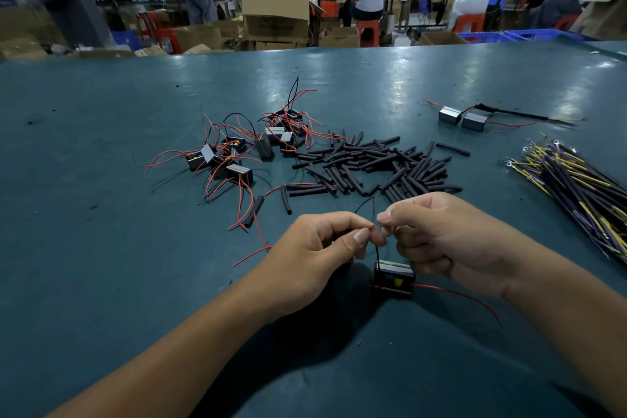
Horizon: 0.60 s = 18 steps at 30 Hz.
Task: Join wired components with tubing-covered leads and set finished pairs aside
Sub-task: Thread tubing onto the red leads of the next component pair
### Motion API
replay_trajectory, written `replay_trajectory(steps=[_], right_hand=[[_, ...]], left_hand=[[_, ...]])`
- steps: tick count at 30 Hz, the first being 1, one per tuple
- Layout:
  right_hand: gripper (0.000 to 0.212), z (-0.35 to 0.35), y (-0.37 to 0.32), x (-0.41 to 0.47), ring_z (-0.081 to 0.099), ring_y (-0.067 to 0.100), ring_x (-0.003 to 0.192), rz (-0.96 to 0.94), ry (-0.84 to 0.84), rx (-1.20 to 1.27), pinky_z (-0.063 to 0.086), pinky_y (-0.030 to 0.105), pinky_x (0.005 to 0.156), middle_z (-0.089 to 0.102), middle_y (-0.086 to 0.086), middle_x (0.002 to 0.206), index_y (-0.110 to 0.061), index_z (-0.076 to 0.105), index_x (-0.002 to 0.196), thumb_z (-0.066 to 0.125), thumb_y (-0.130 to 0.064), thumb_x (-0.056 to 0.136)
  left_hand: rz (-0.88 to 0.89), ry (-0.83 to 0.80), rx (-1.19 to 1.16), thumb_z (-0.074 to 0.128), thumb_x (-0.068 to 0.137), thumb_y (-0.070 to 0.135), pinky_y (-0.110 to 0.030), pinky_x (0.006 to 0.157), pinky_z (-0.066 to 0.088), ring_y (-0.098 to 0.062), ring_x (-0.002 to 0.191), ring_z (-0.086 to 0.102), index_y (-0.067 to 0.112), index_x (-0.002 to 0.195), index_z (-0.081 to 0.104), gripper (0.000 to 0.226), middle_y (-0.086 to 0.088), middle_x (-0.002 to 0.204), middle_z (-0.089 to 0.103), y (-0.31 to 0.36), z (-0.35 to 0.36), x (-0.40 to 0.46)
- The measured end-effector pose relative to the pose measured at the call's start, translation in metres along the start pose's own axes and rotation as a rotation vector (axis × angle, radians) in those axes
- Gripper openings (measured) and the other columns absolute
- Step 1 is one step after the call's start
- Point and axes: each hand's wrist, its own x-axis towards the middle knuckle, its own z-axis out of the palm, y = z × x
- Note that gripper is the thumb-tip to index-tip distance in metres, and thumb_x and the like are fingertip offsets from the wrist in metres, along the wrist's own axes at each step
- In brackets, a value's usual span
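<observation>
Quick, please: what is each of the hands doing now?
Left hand: pinching a red wire end.
Right hand: pinching a thin black wire.

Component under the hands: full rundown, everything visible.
The component is a small black block with a pale yellowish band on top, its face looking wound or laminated. It stands near the table's close edge, between the wrists. A thin black lead rises to where the left hand and right hand pinch wire ends together. A red lead trails right across the table.
</observation>
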Motion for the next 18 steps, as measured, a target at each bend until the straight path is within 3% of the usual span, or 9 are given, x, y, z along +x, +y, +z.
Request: replay_trajectory(steps=[11,18], right_hand=[[0.027,0.0008,0.0006,0.0028,0.015,0.008,0.042,0.085,-0.015,0.122,0.018,0.015,0.036,0.019,-0.008,0.051,-0.014,0.070,0.068,0.062,-0.027,0.090],[0.017,0.0015,0.0020,0.0023,0.019,0.010,0.043,-0.134,-0.007,0.035,0.021,0.018,0.039,0.025,0.004,0.057,-0.016,0.065,0.068,0.063,-0.021,0.084]], left_hand=[[-0.004,-0.007,0.033,0.050,0.104,0.012,-0.016,0.066,0.036,0.000,0.067,0.044,0.008,0.101,0.071,0.021,0.018,0.068,0.051,0.0032,0.0003,0.0004],[-0.020,0.004,-0.034,0.051,0.102,0.018,-0.015,0.065,0.036,-0.003,0.066,0.043,0.015,0.097,0.072,0.022,0.016,0.070,0.051,0.0020,0.0013,0.0011]])
